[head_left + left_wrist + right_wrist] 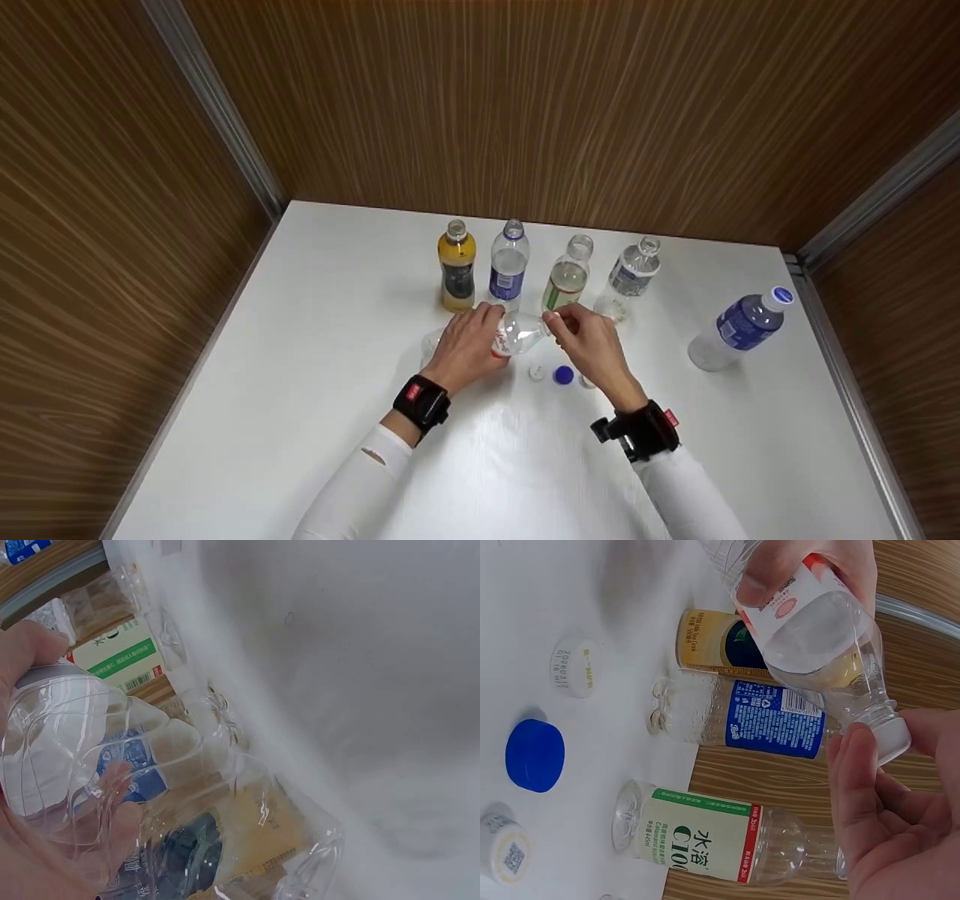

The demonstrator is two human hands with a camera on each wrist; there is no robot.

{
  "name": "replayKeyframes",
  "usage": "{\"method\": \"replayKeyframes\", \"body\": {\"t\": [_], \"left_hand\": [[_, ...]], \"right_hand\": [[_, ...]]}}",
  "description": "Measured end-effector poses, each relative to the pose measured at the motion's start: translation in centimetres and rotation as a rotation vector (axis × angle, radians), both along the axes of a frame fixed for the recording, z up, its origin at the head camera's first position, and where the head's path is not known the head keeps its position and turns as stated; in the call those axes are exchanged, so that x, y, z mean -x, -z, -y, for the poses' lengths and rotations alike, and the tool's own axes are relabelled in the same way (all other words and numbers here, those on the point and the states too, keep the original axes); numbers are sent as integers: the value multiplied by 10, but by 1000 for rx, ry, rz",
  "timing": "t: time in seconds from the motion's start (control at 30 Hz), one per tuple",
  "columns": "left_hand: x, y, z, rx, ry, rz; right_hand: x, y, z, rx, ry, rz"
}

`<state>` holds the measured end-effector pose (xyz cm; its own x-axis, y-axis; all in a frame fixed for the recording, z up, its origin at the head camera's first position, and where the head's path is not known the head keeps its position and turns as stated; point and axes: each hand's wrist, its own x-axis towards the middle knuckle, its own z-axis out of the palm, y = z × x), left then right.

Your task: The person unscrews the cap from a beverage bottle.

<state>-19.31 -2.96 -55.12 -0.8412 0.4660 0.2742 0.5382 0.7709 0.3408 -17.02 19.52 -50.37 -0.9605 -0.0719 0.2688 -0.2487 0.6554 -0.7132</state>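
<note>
A clear plastic bottle (525, 333) with a red and white label lies tilted sideways between both hands. My left hand (466, 343) grips it around the label. At its neck, my right hand (592, 346) pinches the white cap (891, 739) between thumb and fingers; the cap sits on the bottle mouth. On the table under the hands lie a translucent white cap (536, 373), a blue cap (563, 375) and another white cap (510, 853). The left wrist view looks through the held bottle's ribbed lower body (97, 742).
Behind the hands stand uncapped bottles: a yellow milk tea bottle (457, 262), a blue-labelled bottle (508, 262), a green-labelled bottle (568, 277) and a clear bottle (634, 271). A capped blue-labelled bottle (739, 330) stands at the right of the white table (247, 360). Wood-patterned panels (480, 112) enclose it.
</note>
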Motion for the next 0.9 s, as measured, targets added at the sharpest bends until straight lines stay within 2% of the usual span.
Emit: {"method": "replayKeyframes", "body": {"t": [0.13,0.3,0.4,0.57,0.73,0.83,0.9], "left_hand": [[1,-3,1,-6,25,50],[6,-5,4,-90,67,227],[7,-7,7,-133,75,295],[8,-8,10,-142,82,287],[8,-7,11,-140,74,286],[7,-5,11,-125,62,253],[6,-4,10,-106,59,195]], "right_hand": [[-2,2,-1,2,-15,-31],[-3,2,-3,13,-102,-127],[-2,1,-4,32,-175,-165],[-3,0,-5,47,-242,-182],[-3,-1,-7,68,-280,-135],[-3,-1,-7,100,-264,-72],[-3,-1,-7,112,-225,-36]]}}
